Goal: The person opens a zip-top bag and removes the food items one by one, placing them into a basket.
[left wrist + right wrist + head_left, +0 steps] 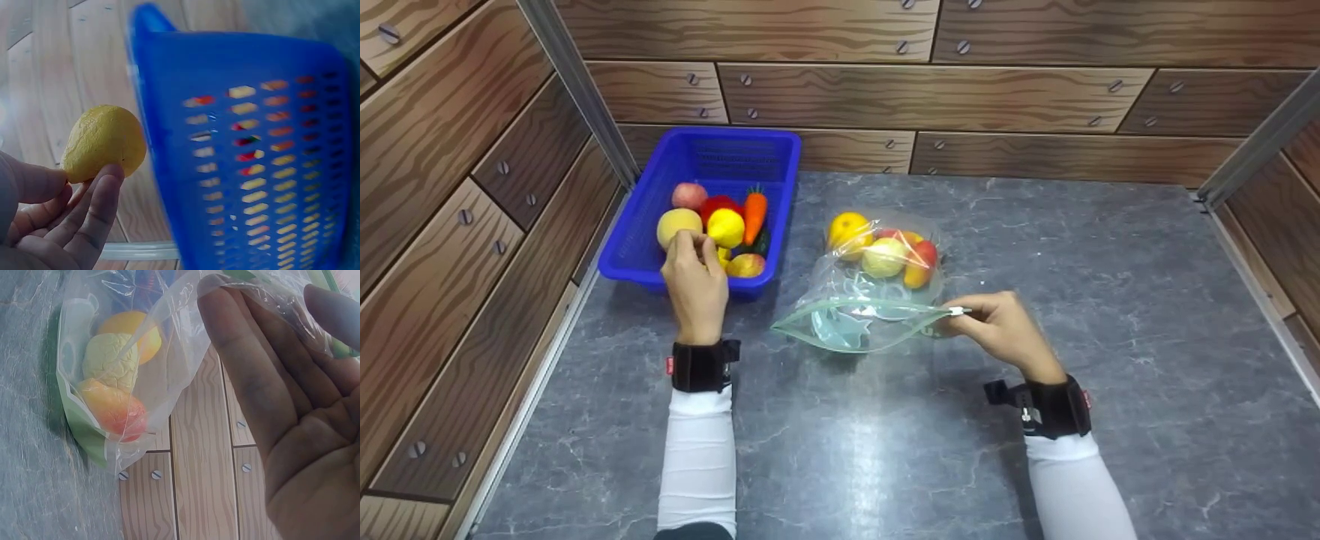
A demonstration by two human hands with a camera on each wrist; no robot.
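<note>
My left hand [695,281] pinches a yellow lemon [104,140] between thumb and fingertips, above the near side of a blue basket [793,180]. In the head view the lemon overlaps the produce in that basket. My right hand [1003,330] grips the slider corner of a clear zip bag [840,285], whose green-edged mouth gapes toward me. Inside the bag lie an orange [849,231], a pale wrinkled fruit [111,360] and a red-yellow mango [117,408]. In the right wrist view the bag's film crosses behind the fingertips.
The basket holds a carrot [754,216], a pinkish fruit [688,196], a large tan-yellow fruit [679,223], a red item and a mango-like fruit [746,265]. Wood-patterned panels [930,94] enclose the grey marbled tabletop [1110,285] at the back and sides.
</note>
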